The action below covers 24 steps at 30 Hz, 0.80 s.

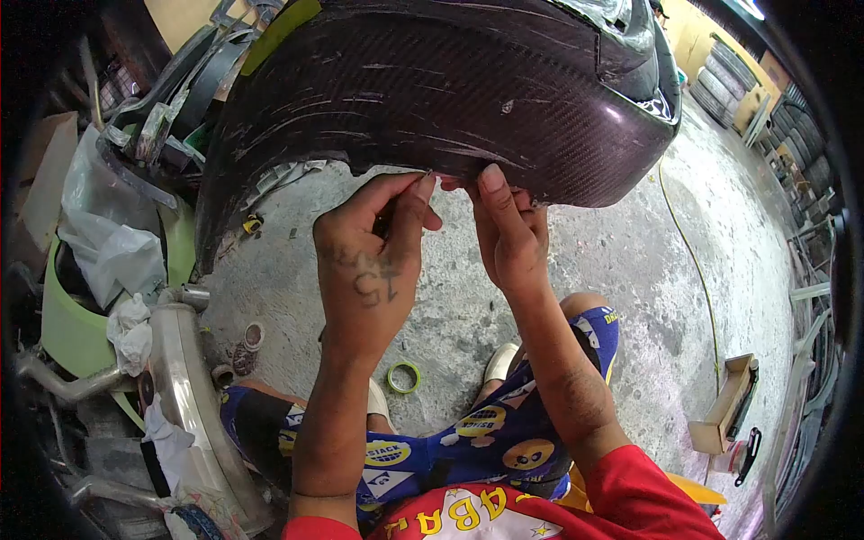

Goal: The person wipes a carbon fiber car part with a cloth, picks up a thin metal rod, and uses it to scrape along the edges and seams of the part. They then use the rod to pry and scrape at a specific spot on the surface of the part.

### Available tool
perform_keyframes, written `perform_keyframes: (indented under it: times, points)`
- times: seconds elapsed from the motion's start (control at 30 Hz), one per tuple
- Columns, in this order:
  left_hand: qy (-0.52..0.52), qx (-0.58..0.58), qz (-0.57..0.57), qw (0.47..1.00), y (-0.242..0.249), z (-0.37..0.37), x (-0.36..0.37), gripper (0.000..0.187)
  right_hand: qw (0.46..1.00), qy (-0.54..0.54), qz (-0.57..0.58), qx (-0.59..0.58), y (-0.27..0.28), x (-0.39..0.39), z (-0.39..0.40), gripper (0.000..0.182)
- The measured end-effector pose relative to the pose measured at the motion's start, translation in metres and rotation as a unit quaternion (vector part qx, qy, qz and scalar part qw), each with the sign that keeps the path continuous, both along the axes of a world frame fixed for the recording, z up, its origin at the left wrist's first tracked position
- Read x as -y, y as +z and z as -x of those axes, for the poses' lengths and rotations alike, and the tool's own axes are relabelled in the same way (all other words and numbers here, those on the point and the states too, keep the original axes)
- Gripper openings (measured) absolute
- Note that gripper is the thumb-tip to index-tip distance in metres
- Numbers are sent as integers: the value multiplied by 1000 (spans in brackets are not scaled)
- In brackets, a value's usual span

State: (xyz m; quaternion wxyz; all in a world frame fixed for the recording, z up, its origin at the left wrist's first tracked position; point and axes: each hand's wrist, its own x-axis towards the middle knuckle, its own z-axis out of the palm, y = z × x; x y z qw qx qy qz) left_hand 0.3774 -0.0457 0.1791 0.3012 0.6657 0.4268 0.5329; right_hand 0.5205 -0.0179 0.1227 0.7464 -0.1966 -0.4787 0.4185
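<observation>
A dark carbon-fibre car bumper [432, 99] with pale scratches fills the upper middle of the head view. My right hand [510, 220] grips its lower edge, thumb on the outer face and fingers curled underneath. Just left of it, my left hand [373, 238] is closed in a pinch at the same edge, thumb and forefinger pressed together. What lies between those fingertips is too small to make out. Yellow-green tape [281, 34] sticks to the bumper's upper left part.
A roll of green tape [403, 378] lies on the concrete floor [621, 279] between my feet. Metal exhaust parts [184, 405] and a green panel [72, 324] crowd the left side. On the right are an open cardboard box [723, 409], a yellow hose [688, 238] and stacked tyres [723, 76].
</observation>
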Motion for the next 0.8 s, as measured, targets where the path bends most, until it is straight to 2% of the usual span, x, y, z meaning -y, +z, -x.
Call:
perform_keyframes:
  times: [0.07,0.13,0.17,0.23,0.53,0.63,0.8]
  points:
    - [10,-12,-22,1000,-6,1,-2,18,1000,-1,0,4,-2,-1,-1,28]
    - [48,-44,-163,984,-19,0,-9,14,1000,-2,-1,8,-2,-1,-2,28]
    - [48,-44,-163,984,-22,1,-12,14,1000,-3,-2,9,-2,-1,-2,28]
    - [52,-80,-274,957,-24,4,-19,11,1000,-4,-2,11,-2,0,-2,28]
    - [-8,-57,-238,970,-18,19,-25,16,1000,8,1,-7,-4,-2,0,27]
    - [-12,-27,-182,983,-18,17,-21,16,1000,6,2,6,-3,-2,-2,30]
    - [-7,-29,-180,983,-16,17,-17,16,998,19,-36,48,-11,-8,-6,30]
